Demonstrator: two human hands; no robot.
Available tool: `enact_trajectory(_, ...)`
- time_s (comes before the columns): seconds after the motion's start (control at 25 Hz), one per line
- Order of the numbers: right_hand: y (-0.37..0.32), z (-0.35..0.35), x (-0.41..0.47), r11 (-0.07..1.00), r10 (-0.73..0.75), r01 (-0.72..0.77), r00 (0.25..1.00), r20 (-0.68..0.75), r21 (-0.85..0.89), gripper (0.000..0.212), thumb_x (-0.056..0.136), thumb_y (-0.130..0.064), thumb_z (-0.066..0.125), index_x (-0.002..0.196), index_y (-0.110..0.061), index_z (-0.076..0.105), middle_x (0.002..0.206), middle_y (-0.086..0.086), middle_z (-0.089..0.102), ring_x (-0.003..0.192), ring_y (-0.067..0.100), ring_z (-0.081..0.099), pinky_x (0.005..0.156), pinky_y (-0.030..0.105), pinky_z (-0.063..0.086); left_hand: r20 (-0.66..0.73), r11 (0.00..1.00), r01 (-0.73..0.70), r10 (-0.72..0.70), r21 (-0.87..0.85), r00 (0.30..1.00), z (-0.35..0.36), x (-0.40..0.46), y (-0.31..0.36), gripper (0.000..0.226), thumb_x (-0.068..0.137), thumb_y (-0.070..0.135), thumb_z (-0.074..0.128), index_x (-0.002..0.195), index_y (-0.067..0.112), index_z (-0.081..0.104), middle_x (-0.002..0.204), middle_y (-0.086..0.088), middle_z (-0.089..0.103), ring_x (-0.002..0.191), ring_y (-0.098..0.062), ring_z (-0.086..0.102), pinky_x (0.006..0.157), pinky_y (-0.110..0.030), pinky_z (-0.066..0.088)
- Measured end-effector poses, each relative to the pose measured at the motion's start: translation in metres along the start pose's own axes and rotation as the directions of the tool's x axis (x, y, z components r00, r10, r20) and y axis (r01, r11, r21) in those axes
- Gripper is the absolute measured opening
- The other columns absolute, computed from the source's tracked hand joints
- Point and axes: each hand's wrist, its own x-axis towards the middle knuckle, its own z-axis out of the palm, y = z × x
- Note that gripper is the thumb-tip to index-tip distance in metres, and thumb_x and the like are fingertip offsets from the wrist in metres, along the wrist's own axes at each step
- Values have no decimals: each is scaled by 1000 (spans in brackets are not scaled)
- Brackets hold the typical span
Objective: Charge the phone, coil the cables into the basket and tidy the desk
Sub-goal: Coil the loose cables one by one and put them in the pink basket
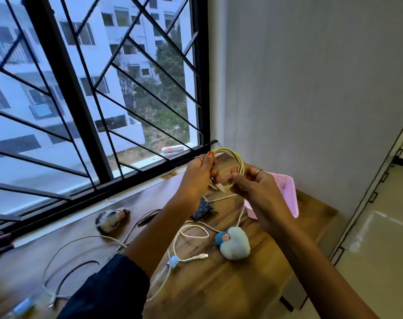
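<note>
A pale yellow cable (236, 157) is wound into a round coil and held up above the wooden desk (218, 284). My left hand (199, 173) grips the coil's left side. My right hand (255, 187) pinches its lower right, by the plug end (221, 187). A pink mesh basket (285, 187) stands on the desk just behind my right hand. A white cable (191, 229) with a blue clip lies loose below my hands. More white and dark cables (81, 254) sprawl at the left.
A fluffy blue heart toy (235, 244) lies by the white cable. A dark patterned pouch (201, 209) sits under my left wrist. A furry keychain (110, 221) rests near the window sill. The barred window (92, 88) runs along the desk's far side; the desk's right edge drops to the floor.
</note>
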Motion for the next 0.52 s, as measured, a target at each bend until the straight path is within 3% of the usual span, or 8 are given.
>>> enact_trajectory(0.12,1,-18,9,998,-13,17,998,-63,66,12,89,-9,60,99,-8,68,92,9,74,82,14,70,77,23,58,-35,987,-52,58,154,998,22,9,-7,33,102,29,33,78,15,51,54,3,46,53,-14,47,55,-24,41)
enact_trajectory(0.24,-1,-34,19,979,45,-30,997,-70,203,13,88,-6,59,98,-8,69,85,3,74,74,11,70,69,20,55,-55,974,-99,113,205,992,43,16,-10,31,102,28,34,78,16,50,59,0,45,54,-13,47,48,-18,41)
enact_trajectory(0.4,-4,-49,32,840,278,-290,956,95,458,9,85,0,59,89,-4,65,82,10,71,76,17,68,80,31,53,-70,963,-141,161,231,984,55,22,-17,30,102,26,33,79,20,51,60,2,44,47,-3,42,41,-11,34)
enact_trajectory(0.52,-2,-61,40,805,318,-369,929,188,464,11,85,2,59,93,-3,64,86,14,71,80,21,69,86,34,53,-29,931,-241,258,274,966,60,28,-25,27,103,24,33,83,17,50,58,4,41,40,0,38,41,-13,32)
